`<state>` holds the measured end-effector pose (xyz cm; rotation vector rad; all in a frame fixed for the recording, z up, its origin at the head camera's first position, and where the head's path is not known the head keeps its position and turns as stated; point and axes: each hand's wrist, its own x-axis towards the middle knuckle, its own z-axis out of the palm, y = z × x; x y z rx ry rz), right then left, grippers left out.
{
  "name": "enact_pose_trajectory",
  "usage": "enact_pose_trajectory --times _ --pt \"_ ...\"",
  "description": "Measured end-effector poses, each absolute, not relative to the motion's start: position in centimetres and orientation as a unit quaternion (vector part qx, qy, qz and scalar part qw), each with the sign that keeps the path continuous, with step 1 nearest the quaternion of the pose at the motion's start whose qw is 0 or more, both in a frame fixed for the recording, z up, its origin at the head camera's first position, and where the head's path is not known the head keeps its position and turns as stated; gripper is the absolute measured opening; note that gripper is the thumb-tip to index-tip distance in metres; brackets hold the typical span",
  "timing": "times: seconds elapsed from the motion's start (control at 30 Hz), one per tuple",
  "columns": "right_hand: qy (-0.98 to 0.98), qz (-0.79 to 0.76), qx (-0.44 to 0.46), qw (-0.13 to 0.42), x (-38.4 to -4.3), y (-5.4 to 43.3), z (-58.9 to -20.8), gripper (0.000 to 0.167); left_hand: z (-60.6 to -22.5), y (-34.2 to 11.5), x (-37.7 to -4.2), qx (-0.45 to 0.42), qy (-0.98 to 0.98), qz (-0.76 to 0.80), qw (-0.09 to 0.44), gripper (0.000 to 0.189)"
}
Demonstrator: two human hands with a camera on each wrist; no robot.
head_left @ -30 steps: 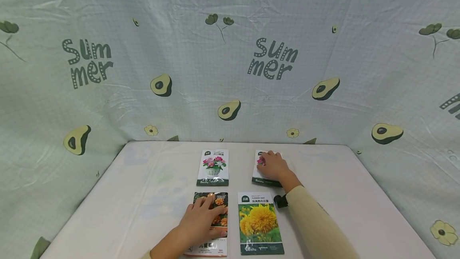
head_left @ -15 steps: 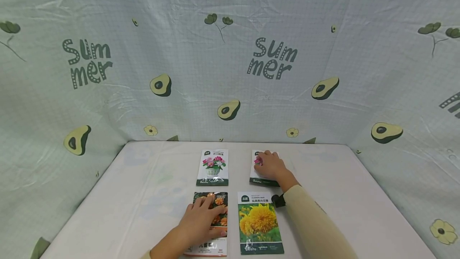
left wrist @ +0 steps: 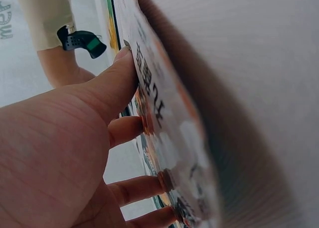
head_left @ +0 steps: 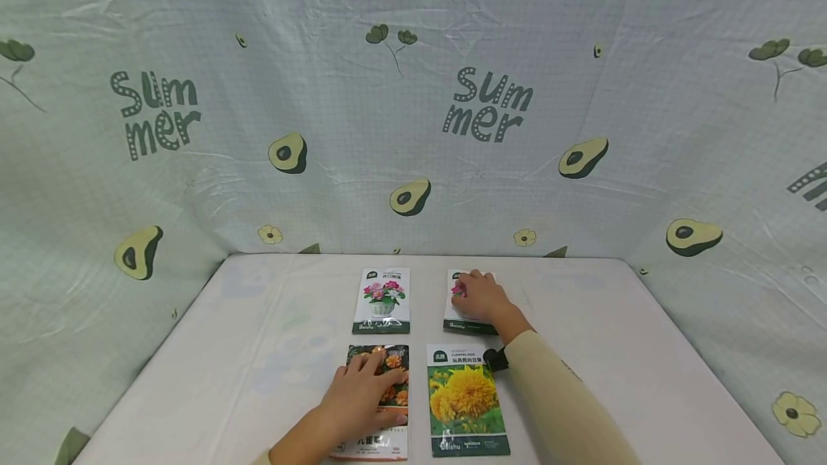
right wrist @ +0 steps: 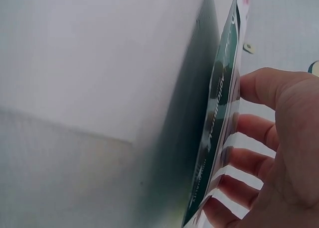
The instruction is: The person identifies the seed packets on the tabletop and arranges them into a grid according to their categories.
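Note:
Four flat seed packets lie in two rows in the head view. My left hand [head_left: 358, 400] rests its spread fingertips on the near-left packet with orange flowers [head_left: 384, 447]; the left wrist view shows thumb [left wrist: 122, 73] and fingers touching its printed face. My right hand [head_left: 483, 298] lies over the far-right packet with pink flowers [head_left: 455, 316], hiding much of it. In the right wrist view its fingertips press on that packet's face [right wrist: 217, 108]. The far-left packet [head_left: 382, 300] shows pink flowers in a pot. Near right lies the yellow sunflower packet [head_left: 468, 400], just below the right forearm.
A white cloth covers the table [head_left: 271, 357]. Behind it hangs a pale curtain [head_left: 349, 99] printed with avocados and lettering. A small black device [head_left: 496, 359] is strapped under the right wrist, beside the sunflower packet.
My right hand has slid left with the far-right packet under its fingers, bringing it closer to the far-left packet. The left hand stays on the orange-flower packet.

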<state>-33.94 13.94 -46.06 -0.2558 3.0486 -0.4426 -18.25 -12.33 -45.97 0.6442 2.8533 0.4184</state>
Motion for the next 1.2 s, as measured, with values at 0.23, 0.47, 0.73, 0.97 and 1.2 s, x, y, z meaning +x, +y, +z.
enact_pose_trajectory --times 0.23,0.47,0.73,0.97,1.2 --pt "0.985 -0.141 -0.092 0.028 -34.0 13.5 -46.0 0.043 -45.9 -12.2 -18.3 0.212 0.962 0.14 0.097 0.064" --pt "0.984 -0.144 -0.098 0.028 -33.9 13.1 -46.0 0.043 -45.9 -12.2 -18.2 0.216 0.962 0.139 0.094 0.064" --pt "0.984 -0.143 -0.106 0.032 -34.2 12.8 -46.3 0.045 -45.7 -12.2 -18.2 0.217 0.961 0.143 0.094 0.064" --pt "0.983 -0.139 -0.113 0.026 -34.5 12.6 -46.7 0.042 -45.9 -12.2 -18.4 0.214 0.962 0.138 0.096 0.064" --pt "0.982 -0.149 -0.117 0.023 -34.3 12.2 -46.6 0.04 -45.9 -12.3 -18.4 0.212 0.961 0.146 0.102 0.063"
